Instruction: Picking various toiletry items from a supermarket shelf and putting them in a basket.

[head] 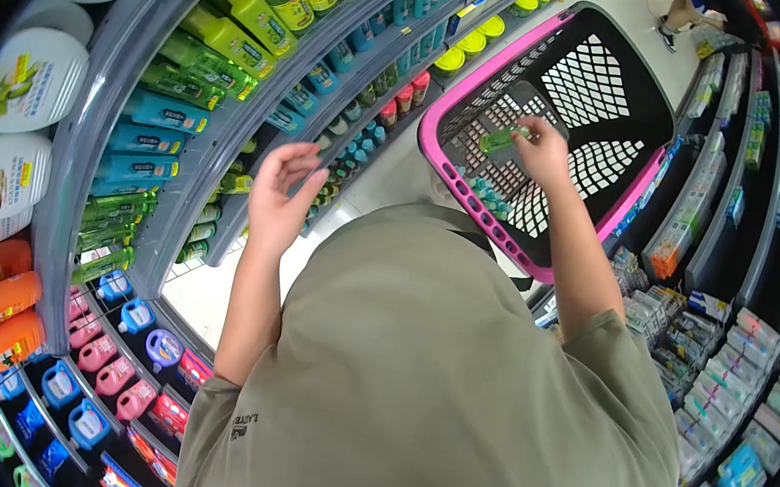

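Note:
My right hand (544, 154) is closed around a small clear green bottle (499, 140), held over the inside of a black shopping basket with a pink rim (439, 130). The fingers cover one end of the bottle. Several small teal-capped bottles (486, 195) lie together in the basket, at the side nearest my body. My left hand (284, 192) is raised in front of the left shelf with its fingers apart and curved, holding nothing. Nearest to it are shelved bottles, among them a row of blue bottles (285, 120).
Shelves at left carry green bottles (194, 62), large white bottles (33, 80) and orange bottles (8, 301). Pink jugs (115, 374) stand lower down. Packaged goods fill the racks (727, 383) at right. A person's leg (677, 20) shows in the aisle beyond the basket.

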Demonstrator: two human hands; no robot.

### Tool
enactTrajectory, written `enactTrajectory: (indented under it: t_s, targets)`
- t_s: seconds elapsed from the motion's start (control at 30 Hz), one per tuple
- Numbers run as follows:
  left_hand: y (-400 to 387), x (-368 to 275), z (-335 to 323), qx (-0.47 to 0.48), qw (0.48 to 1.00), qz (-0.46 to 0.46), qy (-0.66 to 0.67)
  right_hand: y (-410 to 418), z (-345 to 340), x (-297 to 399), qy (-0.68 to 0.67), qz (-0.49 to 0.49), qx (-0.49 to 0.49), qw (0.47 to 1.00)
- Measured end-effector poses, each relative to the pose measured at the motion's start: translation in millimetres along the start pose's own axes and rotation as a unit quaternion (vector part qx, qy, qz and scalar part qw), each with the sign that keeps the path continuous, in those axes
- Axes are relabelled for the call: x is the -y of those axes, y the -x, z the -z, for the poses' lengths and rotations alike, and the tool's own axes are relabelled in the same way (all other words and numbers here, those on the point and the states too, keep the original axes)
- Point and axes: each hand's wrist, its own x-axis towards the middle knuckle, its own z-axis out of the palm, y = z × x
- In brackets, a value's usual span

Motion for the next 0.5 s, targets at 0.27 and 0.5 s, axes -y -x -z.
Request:
enactTrajectory:
  t_s: [0.27,0.5]
  targets:
    - [65,24,9,-0.115,0.984,0.134,-0.038,-22,-81,-87,0.129,-0.034,0.173,0.976]
    - [112,16,13,-0.176,0.962,0.195,-0.074,-16,-124,-129,0.151,-0.072,0.257,0.952]
